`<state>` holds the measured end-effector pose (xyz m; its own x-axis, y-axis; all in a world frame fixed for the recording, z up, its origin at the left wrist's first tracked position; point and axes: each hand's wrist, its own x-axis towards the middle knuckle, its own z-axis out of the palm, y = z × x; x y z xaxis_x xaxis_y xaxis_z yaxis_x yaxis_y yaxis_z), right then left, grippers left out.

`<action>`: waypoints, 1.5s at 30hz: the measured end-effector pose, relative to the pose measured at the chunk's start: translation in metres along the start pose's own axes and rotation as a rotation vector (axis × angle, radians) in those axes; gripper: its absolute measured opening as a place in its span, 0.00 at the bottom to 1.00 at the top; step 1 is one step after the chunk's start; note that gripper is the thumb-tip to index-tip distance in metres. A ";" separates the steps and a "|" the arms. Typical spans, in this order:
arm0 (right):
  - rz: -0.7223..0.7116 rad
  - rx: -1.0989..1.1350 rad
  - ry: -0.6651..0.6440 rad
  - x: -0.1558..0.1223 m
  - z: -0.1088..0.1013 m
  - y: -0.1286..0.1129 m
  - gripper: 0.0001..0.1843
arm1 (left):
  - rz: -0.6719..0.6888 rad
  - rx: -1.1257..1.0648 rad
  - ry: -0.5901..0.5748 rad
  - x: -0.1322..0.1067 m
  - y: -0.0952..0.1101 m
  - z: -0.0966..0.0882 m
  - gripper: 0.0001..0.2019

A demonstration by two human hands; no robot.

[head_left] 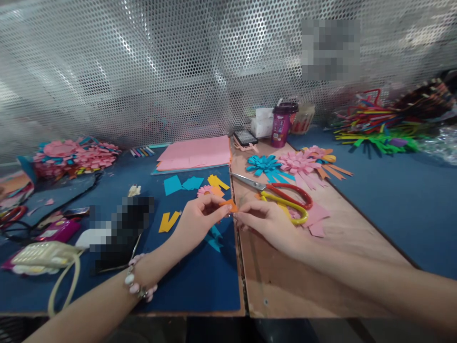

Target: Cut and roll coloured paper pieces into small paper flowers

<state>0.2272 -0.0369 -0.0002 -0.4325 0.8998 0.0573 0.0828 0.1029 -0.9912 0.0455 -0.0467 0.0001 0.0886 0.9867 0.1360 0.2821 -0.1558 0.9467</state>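
Between my two hands is a small orange paper piece (229, 205), held over the seam of the table. My left hand (200, 215) pinches it with thumb and fingers; a beaded bracelet (137, 281) circles that wrist. My right hand (268, 223) is closed in a pinch at the paper's right edge. Scissors (262, 185) with red and yellow handles lie just beyond my right hand. Close to my left hand are yellow paper pieces (169, 221), blue paper pieces (173, 185) and a pink paper flower (204, 190), partly hidden by my fingers.
Pink paper sheets (196, 153) are stacked at the back, beside a phone (245, 137) and a purple cup (280, 125). Paper flowers (264, 164) lie behind the scissors. A dark pouch (124, 233) sits left; a flower pile (76, 155) and colourful strips (378, 119) flank the perforated metal wall (171, 66).
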 end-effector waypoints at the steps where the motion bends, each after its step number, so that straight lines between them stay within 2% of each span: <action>1: -0.003 -0.006 -0.019 0.000 0.001 0.000 0.10 | 0.003 0.012 -0.010 0.000 0.001 0.000 0.10; 6: -0.012 -0.074 -0.067 -0.001 0.002 -0.001 0.15 | 0.003 0.049 -0.083 -0.001 0.007 -0.001 0.08; 11: 0.047 -0.035 -0.085 -0.001 -0.001 -0.003 0.19 | -0.009 -0.006 -0.063 -0.001 0.007 -0.001 0.08; 15: 0.060 0.016 -0.072 0.000 -0.003 0.000 0.21 | -0.073 -0.085 -0.221 -0.001 0.007 -0.001 0.12; 17: 0.040 0.051 -0.064 0.001 -0.004 0.002 0.21 | -0.088 -0.077 -0.257 -0.001 0.009 -0.001 0.12; 22: 0.058 0.097 -0.050 0.002 -0.001 0.005 0.20 | -0.051 -0.026 -0.175 0.000 0.011 0.001 0.09; 28: 0.138 0.008 -0.024 -0.001 0.002 0.001 0.19 | -0.030 0.022 -0.138 0.000 0.007 0.001 0.14; 34: 0.054 0.062 -0.094 -0.001 0.003 0.006 0.19 | 0.028 0.096 -0.073 -0.001 0.008 -0.001 0.17; 40: 0.044 0.061 -0.115 0.001 0.000 0.009 0.20 | -0.004 -0.098 -0.078 0.000 0.004 0.001 0.14; 45: 0.079 0.075 -0.105 0.000 0.002 0.012 0.22 | 0.033 -0.006 -0.076 0.000 0.006 0.002 0.14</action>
<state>0.2267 -0.0365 -0.0124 -0.5195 0.8539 -0.0303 0.0544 -0.0023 -0.9985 0.0492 -0.0478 0.0052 0.1704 0.9747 0.1445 0.2718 -0.1875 0.9439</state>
